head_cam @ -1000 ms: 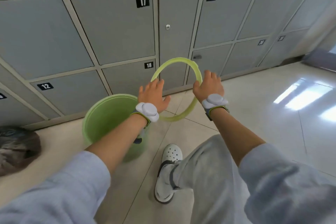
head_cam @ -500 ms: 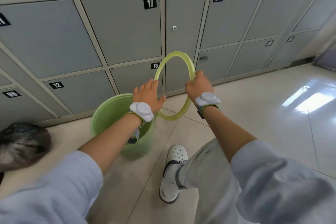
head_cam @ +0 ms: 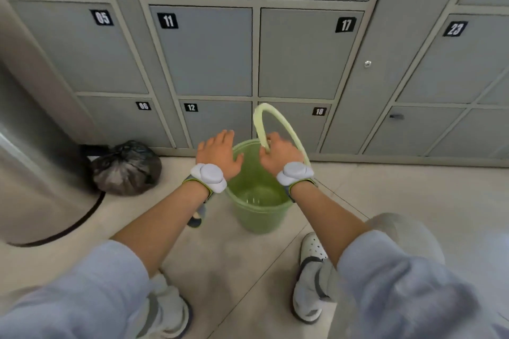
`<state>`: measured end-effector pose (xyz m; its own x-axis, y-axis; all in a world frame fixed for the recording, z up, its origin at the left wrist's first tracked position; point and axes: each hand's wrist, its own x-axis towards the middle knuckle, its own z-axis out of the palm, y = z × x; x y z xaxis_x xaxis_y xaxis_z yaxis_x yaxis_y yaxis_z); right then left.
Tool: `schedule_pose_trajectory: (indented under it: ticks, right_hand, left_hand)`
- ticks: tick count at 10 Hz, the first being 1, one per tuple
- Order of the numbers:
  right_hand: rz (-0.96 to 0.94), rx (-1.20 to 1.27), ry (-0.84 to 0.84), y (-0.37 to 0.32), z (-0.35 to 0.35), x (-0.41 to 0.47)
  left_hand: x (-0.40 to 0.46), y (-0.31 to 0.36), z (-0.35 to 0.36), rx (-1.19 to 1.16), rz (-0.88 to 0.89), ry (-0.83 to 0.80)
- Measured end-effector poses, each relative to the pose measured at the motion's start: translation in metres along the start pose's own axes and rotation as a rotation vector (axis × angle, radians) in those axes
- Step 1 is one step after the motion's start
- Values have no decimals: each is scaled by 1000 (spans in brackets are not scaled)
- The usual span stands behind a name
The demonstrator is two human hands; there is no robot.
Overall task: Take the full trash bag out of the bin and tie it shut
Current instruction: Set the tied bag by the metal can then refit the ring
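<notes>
A green plastic bin (head_cam: 257,212) stands on the floor in front of me, with no bag inside it. My right hand (head_cam: 276,153) grips a pale green ring (head_cam: 286,125) and holds it upright over the bin's far rim. My left hand (head_cam: 217,153) hovers above the bin's left rim with its fingers spread and holds nothing. A dark, tied trash bag (head_cam: 126,169) lies on the floor to the left, against the lockers.
Grey numbered lockers (head_cam: 209,52) form a wall right behind the bin. A large metal cylinder (head_cam: 35,173) stands at the left beside the bag. My white-shoed feet (head_cam: 309,278) are close to the bin on the tiled floor.
My view has swung left, bringing the bin to the centre and the tied bag into full sight. My left hand has let go of the ring; my right hand carried it over the bin.
</notes>
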<state>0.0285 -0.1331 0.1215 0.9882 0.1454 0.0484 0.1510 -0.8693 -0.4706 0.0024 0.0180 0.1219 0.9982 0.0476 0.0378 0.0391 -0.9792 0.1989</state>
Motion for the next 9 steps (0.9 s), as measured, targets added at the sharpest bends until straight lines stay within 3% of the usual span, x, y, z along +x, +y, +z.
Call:
schedule_pose_trajectory:
  ticks: [3,6,9]
  right_hand:
    - [22,-43,-375,-38,81,-4]
    - [66,-168,-574,-41,123,-2]
    - [33,-151,-540,-40,119,-5]
  left_hand:
    - [-39,-83,33,3,-180,-102]
    - [-40,-114,66,-26,-242,-181]
    - [-36,-107,57,-34,-217,-149]
